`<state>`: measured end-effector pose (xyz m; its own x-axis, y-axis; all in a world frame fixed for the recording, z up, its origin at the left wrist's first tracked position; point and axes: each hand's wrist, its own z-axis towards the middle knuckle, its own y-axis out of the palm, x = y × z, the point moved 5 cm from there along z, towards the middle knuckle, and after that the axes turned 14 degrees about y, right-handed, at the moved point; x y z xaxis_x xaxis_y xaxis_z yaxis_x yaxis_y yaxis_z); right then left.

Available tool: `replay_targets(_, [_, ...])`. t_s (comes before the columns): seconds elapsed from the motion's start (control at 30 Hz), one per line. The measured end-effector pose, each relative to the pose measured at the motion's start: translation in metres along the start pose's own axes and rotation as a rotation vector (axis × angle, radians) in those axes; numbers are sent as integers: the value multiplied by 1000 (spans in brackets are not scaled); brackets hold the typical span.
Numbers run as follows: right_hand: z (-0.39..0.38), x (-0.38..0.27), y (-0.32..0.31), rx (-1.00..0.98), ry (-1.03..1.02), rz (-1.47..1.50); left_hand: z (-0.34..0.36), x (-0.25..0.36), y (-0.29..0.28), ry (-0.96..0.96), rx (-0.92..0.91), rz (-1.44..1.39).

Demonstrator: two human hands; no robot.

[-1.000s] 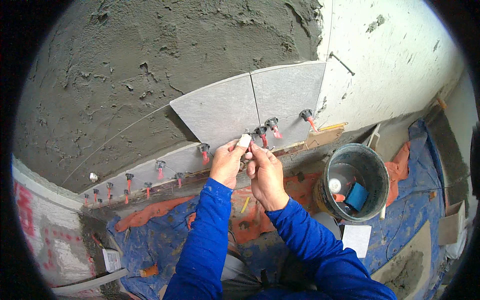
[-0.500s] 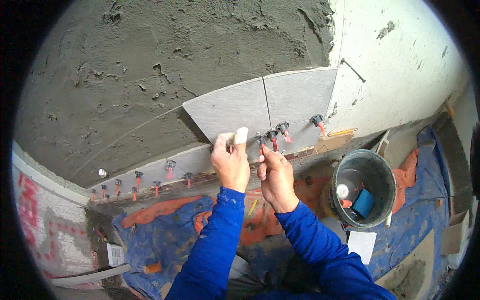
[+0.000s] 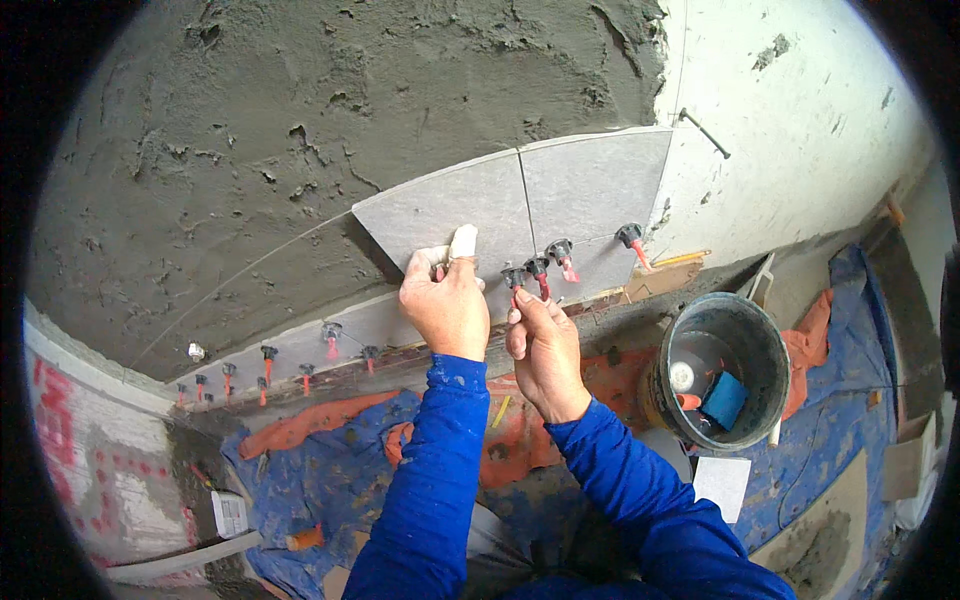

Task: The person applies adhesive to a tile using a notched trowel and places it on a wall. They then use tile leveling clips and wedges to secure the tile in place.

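My right hand (image 3: 550,350) pinches the red stem of a black-capped tile leveling spacer (image 3: 513,277) at the lower edge of a grey wall tile (image 3: 450,205). Just left of it, my left hand (image 3: 447,305) is curled against the same tile, its thumb covered in white wrapping. A small reddish bit shows between the left fingers, too hidden to name. Two more leveling spacers (image 3: 560,252) stand close beside the pinched one, and another leveling spacer (image 3: 630,236) sits farther right. A second grey tile (image 3: 600,180) adjoins on the right.
Wet grey mortar (image 3: 230,170) covers the wall above and left. Several spacers line the low tile row (image 3: 280,350). A bucket (image 3: 770,350) with a blue sponge (image 3: 724,400) stands right. A bolt (image 3: 705,133) projects from the white wall. Blue tarp (image 3: 320,480) covers the floor.
The view has shifted slightly. My left hand's wrapped thumb has come down closer onto the tile face. My right hand keeps its pinch on the spacer stem.
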<state>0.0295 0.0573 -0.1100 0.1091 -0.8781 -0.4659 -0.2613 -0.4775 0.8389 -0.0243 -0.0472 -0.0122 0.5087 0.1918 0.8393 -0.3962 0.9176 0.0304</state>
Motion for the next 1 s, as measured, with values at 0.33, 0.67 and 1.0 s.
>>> replay_targets(0.33, [2,2,0,35,4,55,-1,-2,0,19,33,-43])
replay_targets(0.67, [2,3,19,55,152,331,0,-4,-1,5,-7,15])
replay_targets(1.0, [-19,-9,6,206,-86,-456,-22,-12,-9,-101,-215,59])
